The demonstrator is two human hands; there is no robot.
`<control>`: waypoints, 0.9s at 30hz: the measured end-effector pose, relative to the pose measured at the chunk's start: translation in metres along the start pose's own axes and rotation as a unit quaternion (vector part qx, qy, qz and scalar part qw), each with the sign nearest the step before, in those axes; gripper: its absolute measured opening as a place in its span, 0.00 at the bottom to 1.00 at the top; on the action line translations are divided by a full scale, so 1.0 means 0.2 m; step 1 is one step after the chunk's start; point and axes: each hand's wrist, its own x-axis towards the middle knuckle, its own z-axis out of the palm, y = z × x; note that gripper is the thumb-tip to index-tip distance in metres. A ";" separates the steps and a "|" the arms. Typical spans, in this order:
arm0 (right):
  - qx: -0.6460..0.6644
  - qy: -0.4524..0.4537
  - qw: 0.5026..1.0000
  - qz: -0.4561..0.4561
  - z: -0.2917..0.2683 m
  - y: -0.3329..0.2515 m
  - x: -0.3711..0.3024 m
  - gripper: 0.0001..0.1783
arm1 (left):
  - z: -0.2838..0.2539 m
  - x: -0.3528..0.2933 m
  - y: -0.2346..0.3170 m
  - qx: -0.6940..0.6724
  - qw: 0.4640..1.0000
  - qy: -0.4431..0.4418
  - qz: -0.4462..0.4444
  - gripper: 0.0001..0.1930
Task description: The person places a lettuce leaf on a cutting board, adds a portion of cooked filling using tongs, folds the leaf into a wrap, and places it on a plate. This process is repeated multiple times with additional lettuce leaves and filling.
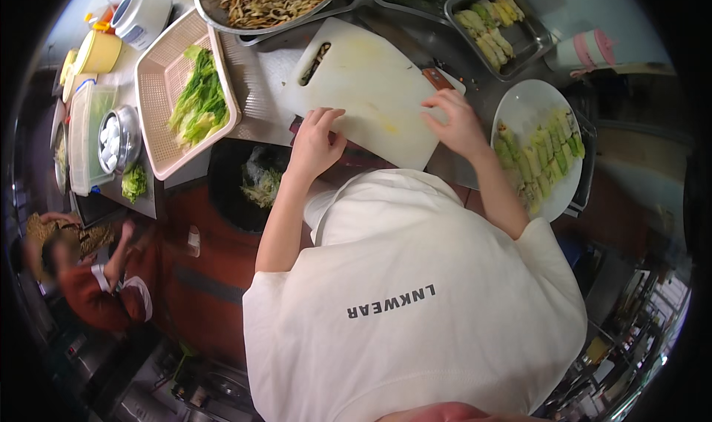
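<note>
A white cutting board lies in front of me, with a few yellowish wet marks on it and dark bits showing in its handle slot. My left hand is at the board's near left edge, fingers loosely bent and apart, holding nothing I can see. Over the right edge my right hand hovers with thumb and fingers spread and nothing in them. Just beyond it is a knife's wooden handle; its blade runs along the board's far side. Right of that hand, a white oval plate carries rows of pale green leaf rolls.
At far left a pink basket holds lettuce leaves. Behind the board stand a large bowl of shredded filling with tongs and a metal tray of rolls. A dark bin is below left; another person sits farther off.
</note>
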 end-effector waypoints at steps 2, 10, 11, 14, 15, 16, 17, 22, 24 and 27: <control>0.018 -0.039 0.999 0.008 0.16 -0.05 0.09 0.10 | -0.01 -0.04 -0.04 -0.017 0.998 0.051 -0.024 0.17; -0.066 -0.230 0.970 -0.041 0.39 -0.06 0.36 0.05 | -0.08 -0.26 -0.09 -0.108 0.973 0.179 -0.094 0.09; -0.066 -0.263 0.962 -0.043 0.36 -0.09 0.40 0.05 | -0.10 -0.30 -0.10 -0.110 0.969 0.199 -0.099 0.09; 0.077 -0.166 0.978 -0.101 0.23 -0.28 0.69 0.03 | -0.12 -0.40 -0.16 -0.117 0.949 0.259 -0.139 0.08; 0.111 -0.077 0.980 -0.150 0.18 -0.36 0.79 0.04 | -0.12 -0.45 -0.17 -0.120 0.940 0.277 -0.160 0.08; 0.146 0.020 0.970 -0.193 0.13 -0.44 0.89 0.04 | -0.14 -0.47 -0.18 -0.112 0.937 0.289 -0.162 0.08; 0.165 0.106 0.952 -0.234 0.10 -0.51 0.98 0.04 | -0.15 -0.49 -0.18 -0.104 0.933 0.303 -0.162 0.07; -0.095 0.191 0.936 -0.279 0.25 -0.37 1.35 0.11 | -0.36 -0.41 -0.22 0.017 0.915 0.390 -0.097 0.04; -0.039 0.057 0.984 -0.163 0.34 -0.32 1.29 0.13 | -0.52 -0.38 -0.32 0.128 0.902 0.406 -0.075 0.04; 0.044 0.066 0.981 -0.176 0.42 -0.32 1.06 0.12 | -0.75 -0.34 -0.56 0.213 0.878 0.409 -0.129 0.07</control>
